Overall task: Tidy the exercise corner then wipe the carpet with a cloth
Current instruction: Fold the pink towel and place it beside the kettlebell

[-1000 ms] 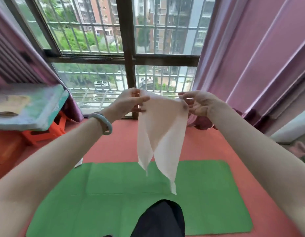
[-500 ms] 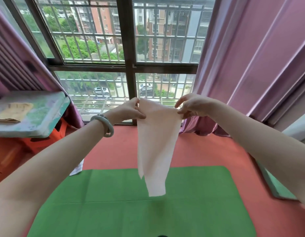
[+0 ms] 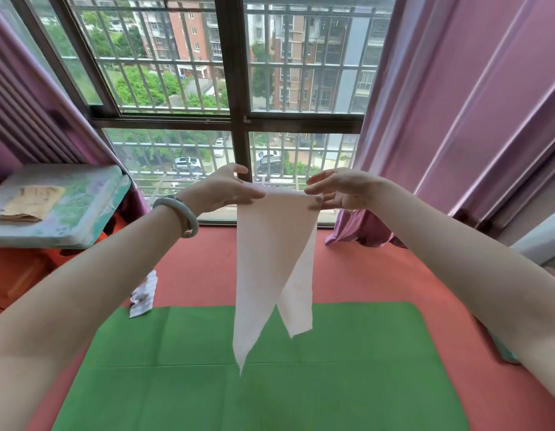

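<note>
A thin white cloth (image 3: 263, 259) hangs in the air in front of the window, folded so two pointed ends dangle. My left hand (image 3: 221, 189), with a pale bangle at the wrist, pinches its top left corner. My right hand (image 3: 343, 189) pinches the top right corner between thumb and fingers. Below the cloth a green mat (image 3: 270, 384) lies flat on the red carpet (image 3: 363, 275).
A low table with a patterned top (image 3: 83, 206) stands at the left and carries a folded tan cloth (image 3: 30, 202). A crumpled white scrap (image 3: 142, 295) lies at the mat's far left corner. Pink curtains (image 3: 456, 119) hang on both sides of the barred window (image 3: 235, 88).
My view has tilted up toward the window. The cloth's top edge is now stretched between both hands, and its lower ends have separated into two hanging points.
</note>
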`<move>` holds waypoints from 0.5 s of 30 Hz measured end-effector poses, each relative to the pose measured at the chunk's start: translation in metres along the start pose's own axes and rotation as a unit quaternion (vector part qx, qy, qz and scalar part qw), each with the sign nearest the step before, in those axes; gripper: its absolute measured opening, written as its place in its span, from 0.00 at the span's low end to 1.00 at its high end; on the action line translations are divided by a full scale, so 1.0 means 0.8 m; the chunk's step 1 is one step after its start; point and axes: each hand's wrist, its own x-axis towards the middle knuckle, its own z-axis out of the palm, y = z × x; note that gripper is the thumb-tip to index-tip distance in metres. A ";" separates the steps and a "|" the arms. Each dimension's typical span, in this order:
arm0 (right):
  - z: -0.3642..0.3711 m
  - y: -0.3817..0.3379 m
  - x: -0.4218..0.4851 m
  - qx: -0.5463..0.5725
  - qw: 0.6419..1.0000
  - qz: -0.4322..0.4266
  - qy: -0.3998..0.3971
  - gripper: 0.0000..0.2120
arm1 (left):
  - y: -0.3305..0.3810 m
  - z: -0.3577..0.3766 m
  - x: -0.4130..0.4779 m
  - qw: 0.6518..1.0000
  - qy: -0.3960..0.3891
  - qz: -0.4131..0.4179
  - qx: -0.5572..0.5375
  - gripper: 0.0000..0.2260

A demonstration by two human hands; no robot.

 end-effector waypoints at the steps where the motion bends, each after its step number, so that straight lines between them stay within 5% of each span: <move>1: -0.001 0.001 0.000 0.001 1.000 0.007 -0.008 0.14 | -0.001 -0.002 0.002 1.000 0.000 -0.003 0.017 0.31; 4: -0.005 0.004 0.001 -0.021 0.999 0.031 -0.013 0.18 | -0.005 0.000 0.003 0.995 -0.028 0.003 0.098 0.35; 11: -0.002 0.014 -0.001 -0.128 0.990 0.057 0.022 0.10 | -0.009 0.014 -0.003 0.978 -0.030 0.029 0.207 0.22; 15: -0.003 0.022 -0.001 -0.088 0.995 0.026 0.032 0.10 | -0.006 0.012 -0.003 0.977 -0.017 0.051 0.206 0.15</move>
